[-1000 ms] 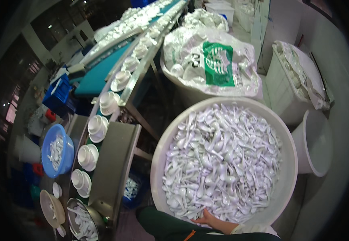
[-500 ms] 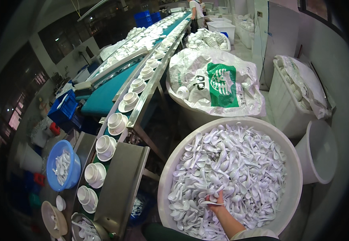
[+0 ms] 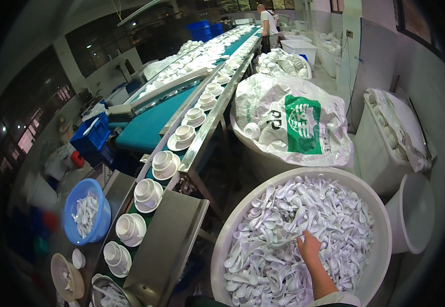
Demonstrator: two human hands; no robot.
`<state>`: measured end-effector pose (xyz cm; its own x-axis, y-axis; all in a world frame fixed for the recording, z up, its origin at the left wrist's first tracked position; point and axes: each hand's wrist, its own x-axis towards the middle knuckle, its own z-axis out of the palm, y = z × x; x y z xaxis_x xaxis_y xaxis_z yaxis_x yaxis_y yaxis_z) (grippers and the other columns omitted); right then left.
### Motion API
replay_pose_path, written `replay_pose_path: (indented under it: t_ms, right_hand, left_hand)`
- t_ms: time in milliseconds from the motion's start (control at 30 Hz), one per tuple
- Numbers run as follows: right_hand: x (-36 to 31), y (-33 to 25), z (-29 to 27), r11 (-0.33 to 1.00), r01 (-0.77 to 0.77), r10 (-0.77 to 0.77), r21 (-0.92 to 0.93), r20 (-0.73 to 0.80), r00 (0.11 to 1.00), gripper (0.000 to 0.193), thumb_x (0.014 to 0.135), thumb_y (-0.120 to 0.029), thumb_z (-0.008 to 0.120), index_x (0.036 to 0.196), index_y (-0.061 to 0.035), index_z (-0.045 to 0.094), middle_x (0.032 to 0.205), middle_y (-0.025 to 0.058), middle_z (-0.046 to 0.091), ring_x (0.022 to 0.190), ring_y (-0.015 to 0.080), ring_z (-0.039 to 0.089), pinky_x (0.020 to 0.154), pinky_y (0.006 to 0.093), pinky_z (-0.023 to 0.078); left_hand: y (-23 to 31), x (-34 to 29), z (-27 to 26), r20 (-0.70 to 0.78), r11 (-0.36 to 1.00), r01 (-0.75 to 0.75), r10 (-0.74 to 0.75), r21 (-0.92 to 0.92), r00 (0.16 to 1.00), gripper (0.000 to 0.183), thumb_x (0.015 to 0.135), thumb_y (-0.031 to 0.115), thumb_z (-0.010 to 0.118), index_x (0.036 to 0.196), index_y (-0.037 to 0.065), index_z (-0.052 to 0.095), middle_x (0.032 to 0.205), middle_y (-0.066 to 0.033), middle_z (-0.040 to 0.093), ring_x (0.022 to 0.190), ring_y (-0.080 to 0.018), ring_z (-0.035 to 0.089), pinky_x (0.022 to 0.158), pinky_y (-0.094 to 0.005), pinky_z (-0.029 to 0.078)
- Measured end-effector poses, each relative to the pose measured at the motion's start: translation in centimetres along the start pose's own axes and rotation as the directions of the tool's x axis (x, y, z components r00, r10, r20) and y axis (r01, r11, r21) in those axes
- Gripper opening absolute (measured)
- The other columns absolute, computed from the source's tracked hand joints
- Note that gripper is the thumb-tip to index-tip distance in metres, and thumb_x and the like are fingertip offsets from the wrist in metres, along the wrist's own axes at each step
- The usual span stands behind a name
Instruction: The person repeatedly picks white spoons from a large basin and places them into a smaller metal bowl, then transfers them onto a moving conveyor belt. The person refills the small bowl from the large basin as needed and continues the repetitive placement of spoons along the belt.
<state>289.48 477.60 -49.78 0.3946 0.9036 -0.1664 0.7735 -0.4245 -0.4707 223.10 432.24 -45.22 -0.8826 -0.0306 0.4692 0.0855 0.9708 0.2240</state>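
My right hand [image 3: 310,246] reaches over a large round off-white tub [image 3: 221,236] heaped with white ceramic soup spoons [image 3: 263,266]. Its fingers are closed in a pinch at the top of the heap, and a spoon [image 3: 287,240] appears to stick out from them toward the left. Finger detail is partly lost against the white pile. My left hand is out of the picture.
Left of the tub runs a conveyor carrying white cups on saucers [image 3: 147,194], edged by a metal plate [image 3: 166,248]. A blue basin [image 3: 109,212] holds spoons. Beyond the tub sits a white woven sack [image 3: 263,97]; a white bin [image 3: 418,215] stands right. A person [image 3: 268,23] stands far back.
My right hand has moved farther into the tub, away from me and slightly right. The whole view has shifted, so the surroundings sit lower and more to the right.
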Motion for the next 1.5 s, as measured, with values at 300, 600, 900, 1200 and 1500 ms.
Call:
replay_pose_path:
  t_ms: [300, 600, 900, 1200, 1500]
  right_hand:
    - [13.1, -0.3, 6.0, 0.958, 0.228, -0.273, -0.174, -0.302, 0.913, 0.072, 0.071, -0.028, 0.071, 0.133, -0.0074, 0.042, 0.141, 0.0261, 0.028, 0.131, 0.0451, 0.023, 0.108, 0.0530, 0.018]
    - [20.7, 2.3, 5.3, 0.944, 0.093, -0.190, -0.317, -0.290, 0.938, 0.060, 0.077, -0.032, 0.060, 0.133, -0.0168, 0.045, 0.145, 0.0278, 0.020, 0.124, 0.0467, 0.032, 0.105, 0.0503, 0.022]
    - [15.7, 4.9, 6.5, 0.954, 0.139, -0.222, -0.266, -0.312, 0.924, 0.060, 0.080, -0.027, 0.059, 0.133, -0.0064, 0.041, 0.135, 0.0278, 0.034, 0.120, 0.0418, 0.036, 0.103, 0.0479, 0.026]
    - [4.8, 4.2, 10.7, 0.974, 0.227, -0.209, 0.005, -0.370, 0.905, 0.059, 0.080, -0.022, 0.058, 0.135, -0.0092, 0.038, 0.134, 0.0230, 0.036, 0.122, 0.0392, 0.036, 0.104, 0.0471, 0.026]
    - [5.0, 2.6, 10.2, 0.949, 0.311, -0.276, 0.056, -0.329, 0.903, 0.058, 0.075, -0.017, 0.057, 0.131, -0.0082, 0.043, 0.130, 0.0237, 0.042, 0.122, 0.0393, 0.038, 0.103, 0.0461, 0.028]
  left_hand:
    - [2.0, -0.6, -3.2, 0.106, 0.992, -0.105, 0.097, 0.073, 0.990, 0.025, 0.086, 0.021, 0.054, 0.085, -0.001, 0.066, 0.084, -0.0154, 0.065, 0.075, -0.0303, 0.061, 0.071, -0.0377, 0.049]
    - [5.4, -3.4, -5.4, 0.073, 0.984, -0.148, 0.142, 0.097, 0.987, 0.032, 0.087, 0.024, 0.054, 0.087, -0.007, 0.063, 0.086, -0.0223, 0.065, 0.073, -0.0332, 0.061, 0.068, -0.0398, 0.049]
    - [5.6, -3.2, -4.9, -0.008, 0.999, -0.038, 0.038, 0.023, 0.999, 0.034, 0.085, 0.027, 0.057, 0.082, -0.006, 0.065, 0.075, -0.0227, 0.064, 0.064, -0.0364, 0.060, 0.059, -0.0455, 0.047]
    - [0.5, -1.0, -2.5, -0.025, 0.949, -0.258, 0.267, 0.180, 0.963, 0.031, 0.085, 0.027, 0.057, 0.082, -0.002, 0.066, 0.076, -0.0210, 0.065, 0.067, -0.0335, 0.061, 0.058, -0.0433, 0.047]
    - [-3.2, 0.3, -0.5, -0.031, 0.999, 0.036, -0.037, -0.036, 0.999, 0.036, 0.082, 0.032, 0.057, 0.089, -0.003, 0.059, 0.087, -0.0242, 0.063, 0.079, -0.0399, 0.058, 0.072, -0.0460, 0.046]
